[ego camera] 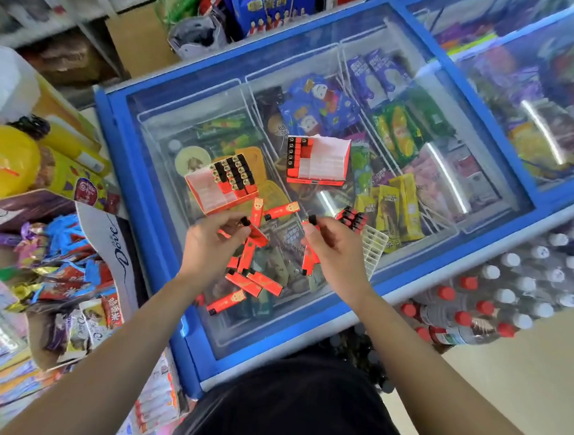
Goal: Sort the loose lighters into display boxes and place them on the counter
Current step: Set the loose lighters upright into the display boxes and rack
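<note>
On the glass freezer surface (156, 207), loose lighters (256, 282) are lying scattered below two partly filled display boxes (221, 186). The left grip (215, 235) is pinching a red lighter (255, 232); the right grip (331, 245) is holding a second lighter (311, 258), both over the pile.

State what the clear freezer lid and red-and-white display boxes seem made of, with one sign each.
Clear freezer lid: probably glass, glossy; light streaks reflect and packets show through. Red-and-white display boxes: likely printed card, matte, thin flat walls.
</note>
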`<state>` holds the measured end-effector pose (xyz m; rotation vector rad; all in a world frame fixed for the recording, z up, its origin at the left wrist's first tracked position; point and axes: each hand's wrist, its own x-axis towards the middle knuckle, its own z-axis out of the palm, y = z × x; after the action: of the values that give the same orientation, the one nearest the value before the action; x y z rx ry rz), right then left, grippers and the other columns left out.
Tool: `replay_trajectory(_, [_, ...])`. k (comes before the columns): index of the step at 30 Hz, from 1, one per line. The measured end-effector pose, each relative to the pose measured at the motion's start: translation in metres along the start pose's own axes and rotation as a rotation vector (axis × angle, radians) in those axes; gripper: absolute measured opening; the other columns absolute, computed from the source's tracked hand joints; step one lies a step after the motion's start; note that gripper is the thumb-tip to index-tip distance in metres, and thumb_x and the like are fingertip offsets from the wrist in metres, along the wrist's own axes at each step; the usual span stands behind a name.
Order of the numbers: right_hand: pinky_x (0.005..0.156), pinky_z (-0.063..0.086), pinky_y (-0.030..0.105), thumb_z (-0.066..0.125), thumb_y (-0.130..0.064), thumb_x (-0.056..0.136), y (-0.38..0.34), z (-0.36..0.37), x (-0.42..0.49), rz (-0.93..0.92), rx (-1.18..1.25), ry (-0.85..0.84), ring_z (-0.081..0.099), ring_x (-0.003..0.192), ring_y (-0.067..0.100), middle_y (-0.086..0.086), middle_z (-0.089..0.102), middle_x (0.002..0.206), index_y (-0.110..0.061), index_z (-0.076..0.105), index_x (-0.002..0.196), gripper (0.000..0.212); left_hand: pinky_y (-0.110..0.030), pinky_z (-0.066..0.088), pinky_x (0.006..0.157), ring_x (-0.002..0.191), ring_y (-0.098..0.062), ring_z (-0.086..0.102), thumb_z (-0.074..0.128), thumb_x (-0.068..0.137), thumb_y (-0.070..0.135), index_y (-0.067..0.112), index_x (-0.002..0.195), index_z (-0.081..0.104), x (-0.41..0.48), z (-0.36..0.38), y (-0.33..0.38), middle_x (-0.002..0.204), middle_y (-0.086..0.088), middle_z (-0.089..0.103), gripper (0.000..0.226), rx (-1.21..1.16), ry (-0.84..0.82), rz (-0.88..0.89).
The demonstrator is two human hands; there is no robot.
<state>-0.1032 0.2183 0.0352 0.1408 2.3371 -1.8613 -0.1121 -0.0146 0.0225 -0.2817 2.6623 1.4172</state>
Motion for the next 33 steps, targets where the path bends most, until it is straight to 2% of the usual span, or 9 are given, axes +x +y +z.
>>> replay_trajectory(4, [0.06,0.051,0.022,0.06,-0.025,0.099,-0.008,0.019,0.016,0.013,0.007,-0.077,0.067,0.062,0.011,0.004,0.072,0.077,-0.015,0.065,0.125,0.028,-0.028,0.054,0.081,0.084,-0.006,0.066,0.072,0.089,0.031,0.035,0.112,0.072,0.021,-0.023,-0.014,0.095,0.01,0.072,0.023,0.089,0.158,-0.017])
replay_trajectory(9, [0.072,0.051,0.024,0.063,-0.024,0.097,-0.01,0.038,0.039,-0.014,-0.113,-0.104,0.066,0.076,0.003,-0.013,0.069,0.083,-0.018,0.068,0.106,0.012,-0.036,0.054,0.079,0.083,-0.015,0.066,0.072,0.088,0.038,0.032,0.108,0.07,0.053,-0.034,-0.029,0.093,0.003,0.071,0.021,0.205,0.241,-0.002])
replay_trajectory(11, [0.079,0.056,0.036,0.065,-0.031,0.094,-0.008,0.044,0.05,-0.025,-0.192,-0.13,0.065,0.085,0.007,-0.01,0.068,0.092,-0.024,0.07,0.103,0.013,-0.035,0.053,0.077,0.083,-0.015,0.064,0.072,0.088,0.037,0.033,0.111,0.07,0.062,-0.033,-0.034,0.091,0.003,0.069,0.023,0.243,0.24,0.045])
replay_trajectory(13, [0.081,0.057,0.039,0.068,-0.034,0.09,-0.006,0.049,0.062,-0.048,-0.258,-0.139,0.064,0.087,0.009,-0.004,0.067,0.097,-0.026,0.073,0.101,0.015,-0.033,0.052,0.075,0.083,-0.016,0.063,0.073,0.089,0.033,0.031,0.113,0.071,0.069,-0.031,-0.038,0.093,0.002,0.067,0.024,0.262,0.256,0.083])
replay_trajectory(18, [0.076,0.051,0.024,0.074,-0.019,0.087,-0.013,0.059,0.085,-0.081,-0.328,-0.184,0.064,0.082,0.013,-0.002,0.07,0.091,-0.018,0.074,0.1,0.012,-0.035,0.055,0.077,0.098,-0.016,0.063,0.074,0.087,0.028,0.025,0.108,0.074,0.081,-0.026,-0.052,0.109,0.001,0.071,0.021,0.309,0.247,0.182])
replay_trajectory(21, [0.073,0.049,0.015,0.075,-0.013,0.086,-0.016,0.066,0.094,-0.067,-0.342,-0.205,0.063,0.078,0.01,-0.006,0.07,0.089,-0.017,0.074,0.101,0.016,-0.033,0.053,0.067,0.097,-0.019,0.06,0.078,0.085,0.023,0.019,0.1,0.077,0.084,-0.023,-0.06,0.105,0.005,0.073,0.016,0.348,0.284,0.289])
replay_trajectory(25, [0.072,0.052,0.017,0.077,-0.01,0.083,-0.02,0.077,0.103,-0.113,-0.376,-0.185,0.063,0.075,0.01,-0.004,0.069,0.084,-0.016,0.072,0.098,0.017,-0.035,0.057,0.072,0.091,-0.023,0.065,0.08,0.082,0.018,0.015,0.097,0.076,0.09,-0.018,-0.068,0.098,0.0,0.074,0.015,0.324,0.354,0.365])
replay_trajectory(28, [0.072,0.051,0.014,0.077,-0.007,0.081,-0.023,0.084,0.108,-0.145,-0.388,-0.162,0.064,0.076,0.011,-0.001,0.07,0.084,-0.012,0.071,0.096,0.017,-0.037,0.057,0.067,0.091,-0.023,0.064,0.079,0.082,0.016,0.017,0.092,0.078,0.094,-0.011,-0.077,0.092,0.0,0.073,0.01,0.363,0.356,0.471])
replay_trajectory(33, [0.072,0.049,0.009,0.077,-0.005,0.081,-0.028,0.092,0.114,-0.207,-0.431,-0.158,0.066,0.077,0.011,0.003,0.073,0.088,-0.008,0.072,0.097,0.017,-0.044,0.047,0.081,0.102,-0.029,0.051,0.073,0.085,0.02,0.025,0.106,0.077,0.094,-0.014,-0.083,0.113,-0.002,0.064,0.022,0.428,0.351,0.452])
